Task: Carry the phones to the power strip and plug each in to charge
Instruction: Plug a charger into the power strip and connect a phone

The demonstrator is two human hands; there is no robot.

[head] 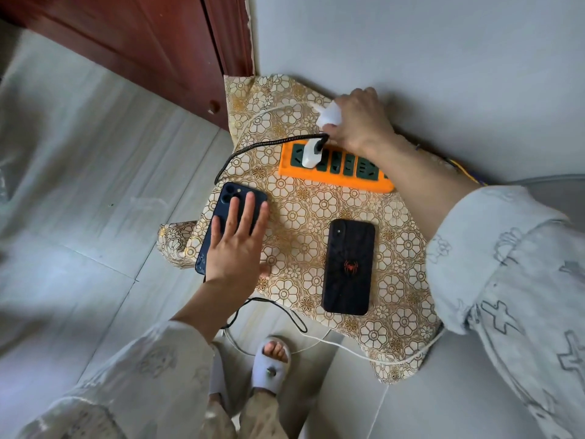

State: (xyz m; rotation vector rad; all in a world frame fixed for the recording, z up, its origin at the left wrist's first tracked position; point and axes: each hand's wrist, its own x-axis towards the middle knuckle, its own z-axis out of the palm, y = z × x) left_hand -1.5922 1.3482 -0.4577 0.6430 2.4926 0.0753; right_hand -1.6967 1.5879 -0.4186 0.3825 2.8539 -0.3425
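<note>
An orange power strip with dark green sockets lies at the back of a small table under a gold floral cloth. A white charger with a black braided cable sits in its second socket. My right hand is just behind the strip, closed around a second white charger. A dark blue phone lies face down at the table's left edge, and my left hand rests flat on it, fingers spread. A black phone with a red spider emblem lies face down in the middle.
A grey wall stands right behind the table, a red-brown wooden door at the back left. Black and white cables hang off the front edge down to the pale tiled floor. My slippered feet are close to the table front.
</note>
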